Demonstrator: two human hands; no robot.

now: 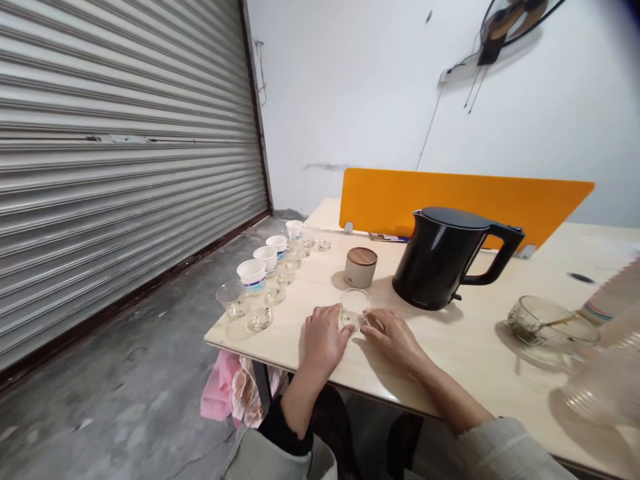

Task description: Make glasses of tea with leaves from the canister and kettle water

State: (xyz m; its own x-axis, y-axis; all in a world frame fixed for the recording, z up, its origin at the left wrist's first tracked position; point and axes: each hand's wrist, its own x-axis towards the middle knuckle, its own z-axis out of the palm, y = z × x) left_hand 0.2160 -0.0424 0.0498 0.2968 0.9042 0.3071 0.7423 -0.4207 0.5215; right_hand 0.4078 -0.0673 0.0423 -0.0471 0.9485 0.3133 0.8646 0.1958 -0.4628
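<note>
Both my left hand [325, 337] and my right hand [393, 337] rest on the pale wooden table [280, 340], with their fingertips against opposite sides of a small clear glass cup [355, 308]. A black electric kettle [435, 263] stands just beyond my right hand. A beige canister with a wooden lid [361, 267] sits beyond the cup. Along the table's left side run several white paper cups [265, 260] and several small glass cups [259, 318]. A glass bowl [545, 327] with a little dark matter inside stands to the right.
A blurred ribbed glass vessel [603, 380] and a striped object [613, 300] intrude at the right edge. An orange desk divider [450, 207] stands at the table's far side. A metal roller shutter [115, 147] rises left of the concrete floor. Pink cloth [225, 393] hangs below the table edge.
</note>
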